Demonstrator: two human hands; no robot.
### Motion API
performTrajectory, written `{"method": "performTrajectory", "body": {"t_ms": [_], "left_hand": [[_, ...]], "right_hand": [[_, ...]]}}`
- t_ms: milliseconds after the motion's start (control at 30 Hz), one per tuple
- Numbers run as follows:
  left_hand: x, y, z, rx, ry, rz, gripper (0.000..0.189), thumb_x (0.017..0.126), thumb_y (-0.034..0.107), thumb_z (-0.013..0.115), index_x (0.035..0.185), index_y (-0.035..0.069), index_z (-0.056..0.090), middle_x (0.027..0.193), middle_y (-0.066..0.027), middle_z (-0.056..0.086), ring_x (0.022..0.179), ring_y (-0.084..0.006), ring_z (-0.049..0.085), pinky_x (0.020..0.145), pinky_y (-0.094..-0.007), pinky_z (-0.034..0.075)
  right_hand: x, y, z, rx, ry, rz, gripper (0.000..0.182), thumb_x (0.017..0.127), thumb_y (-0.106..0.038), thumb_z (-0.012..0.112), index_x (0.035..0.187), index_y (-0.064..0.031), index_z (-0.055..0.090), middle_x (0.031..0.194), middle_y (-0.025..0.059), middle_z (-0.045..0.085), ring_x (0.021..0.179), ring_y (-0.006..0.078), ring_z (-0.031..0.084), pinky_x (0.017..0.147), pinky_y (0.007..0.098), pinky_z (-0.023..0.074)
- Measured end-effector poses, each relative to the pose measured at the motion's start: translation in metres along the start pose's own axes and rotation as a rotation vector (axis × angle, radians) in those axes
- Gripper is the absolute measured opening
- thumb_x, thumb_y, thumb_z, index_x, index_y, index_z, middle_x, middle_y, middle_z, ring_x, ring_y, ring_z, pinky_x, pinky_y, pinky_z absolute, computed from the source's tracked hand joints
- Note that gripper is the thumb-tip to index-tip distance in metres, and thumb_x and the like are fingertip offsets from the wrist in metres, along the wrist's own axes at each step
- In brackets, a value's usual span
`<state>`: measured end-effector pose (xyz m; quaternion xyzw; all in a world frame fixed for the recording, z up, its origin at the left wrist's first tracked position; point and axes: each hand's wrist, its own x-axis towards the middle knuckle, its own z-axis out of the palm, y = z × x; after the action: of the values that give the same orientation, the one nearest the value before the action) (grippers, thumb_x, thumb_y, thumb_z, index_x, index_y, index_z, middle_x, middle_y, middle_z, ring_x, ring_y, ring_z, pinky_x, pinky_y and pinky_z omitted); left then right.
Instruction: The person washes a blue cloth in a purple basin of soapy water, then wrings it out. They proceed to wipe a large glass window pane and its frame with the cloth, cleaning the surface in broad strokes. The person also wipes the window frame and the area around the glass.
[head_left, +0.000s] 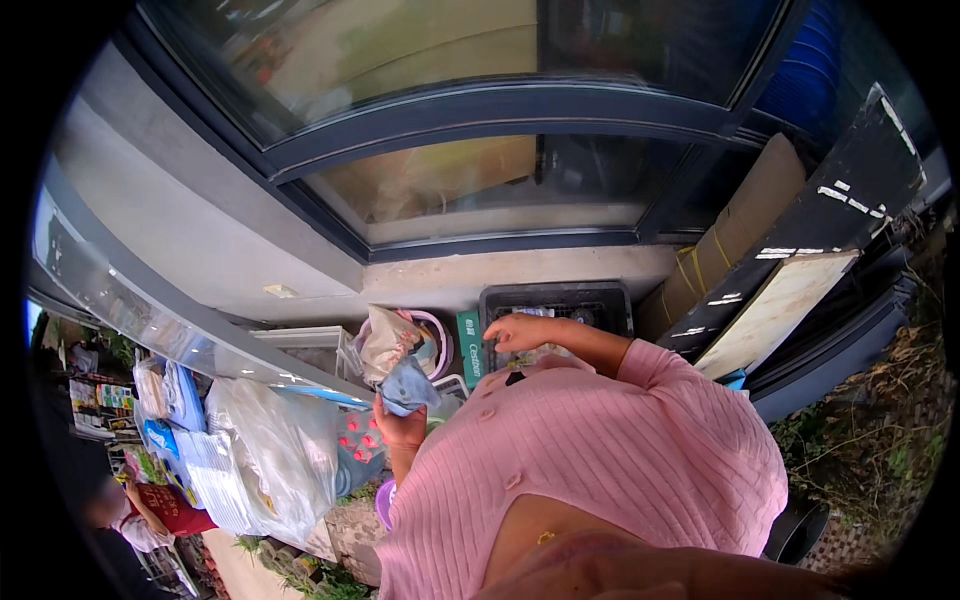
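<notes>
My left hand (401, 429) grips a bunched blue-grey cloth (409, 386), held up in front of a round pink-rimmed tub (444, 341). Inside that tub lies a crumpled cream-coloured bag or cloth (386, 339). Over the left side of a black plastic crate (619, 300) hovers my right hand (517, 332), its fingers slightly bent and nothing seen in them. Small items sit in the crate, partly hidden by my arm and pink top. Between tub and crate stands a narrow green box (471, 349) that bears writing.
A glazed window (480, 176) rises ahead. On the right lean a flattened cardboard sheet (724, 240), a black board (795, 217) and a pale plank (780, 311). Leftward are plastic-covered goods (277, 450) and red-capped bottles (360, 441). Another person in a red vest (172, 510) is farther left.
</notes>
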<state>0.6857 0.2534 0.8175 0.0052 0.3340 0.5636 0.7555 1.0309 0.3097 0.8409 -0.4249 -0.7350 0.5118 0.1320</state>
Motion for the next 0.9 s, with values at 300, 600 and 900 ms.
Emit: {"method": "performTrajectory", "body": {"t_ms": [300,600,900], "left_hand": [[0.022,-0.002,0.025,0.232,0.067,-0.088,0.049,0.078,0.046,0.053,0.115,0.015,0.056,0.115,-0.0016,0.060,0.103,-0.0240,0.057,0.086,-0.0435,0.046],[0.042,-0.006,0.045,0.342,0.067,-0.059,0.049,0.075,0.048,0.051,0.111,0.016,0.058,0.109,-0.0005,0.061,0.101,-0.0231,0.058,0.082,-0.0425,0.046],[0.057,-0.016,0.072,0.420,0.045,-0.180,0.050,0.077,0.045,0.048,0.116,0.015,0.057,0.116,-0.0012,0.058,0.108,-0.0239,0.055,0.087,-0.0420,0.045]], "right_hand": [[-0.026,0.030,0.004,0.061,0.268,-0.001,0.039,0.076,-0.020,0.064,0.110,-0.0012,0.061,0.105,0.0156,0.065,0.089,0.0249,0.065,0.079,0.0342,0.0506],[-0.047,0.045,-0.028,0.065,0.526,0.074,0.035,0.080,-0.018,0.061,0.111,-0.0027,0.060,0.104,0.0145,0.065,0.085,0.0236,0.065,0.078,0.0335,0.0506],[-0.066,0.057,-0.031,0.116,0.597,0.176,0.034,0.079,-0.022,0.064,0.107,-0.0028,0.061,0.100,0.0135,0.066,0.092,0.0254,0.063,0.082,0.0341,0.0492]]}}
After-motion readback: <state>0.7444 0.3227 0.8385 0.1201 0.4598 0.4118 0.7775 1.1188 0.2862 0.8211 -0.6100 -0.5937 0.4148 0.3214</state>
